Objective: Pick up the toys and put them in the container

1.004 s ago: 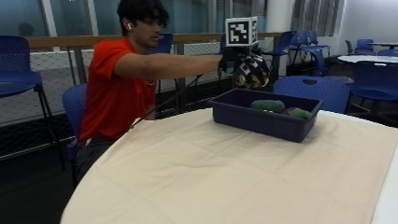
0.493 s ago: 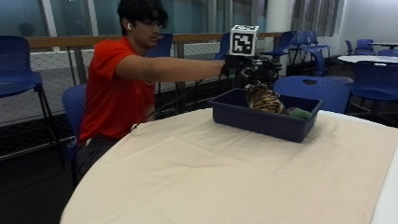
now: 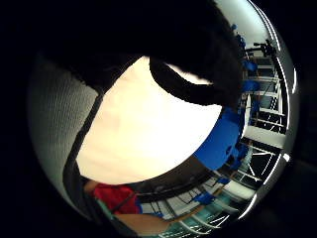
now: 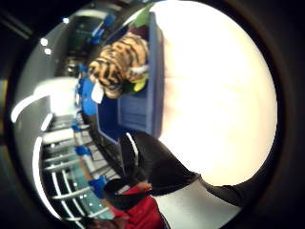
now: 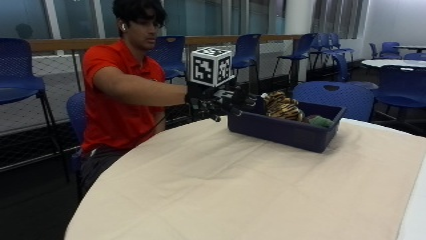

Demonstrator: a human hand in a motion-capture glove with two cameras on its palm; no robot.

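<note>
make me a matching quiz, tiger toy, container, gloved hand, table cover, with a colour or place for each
Things:
1. tiger toy
2. container
3. gloved hand
4. table cover

Matches:
a. dark blue
b. cream
c. lying in the container
d. beside the container's near end, holding nothing

Pairs: 1-c, 2-a, 3-d, 4-b

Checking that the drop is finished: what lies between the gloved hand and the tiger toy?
Only the blue container's near wall separates the right hand from the tiger toy, per the outside view.
</note>
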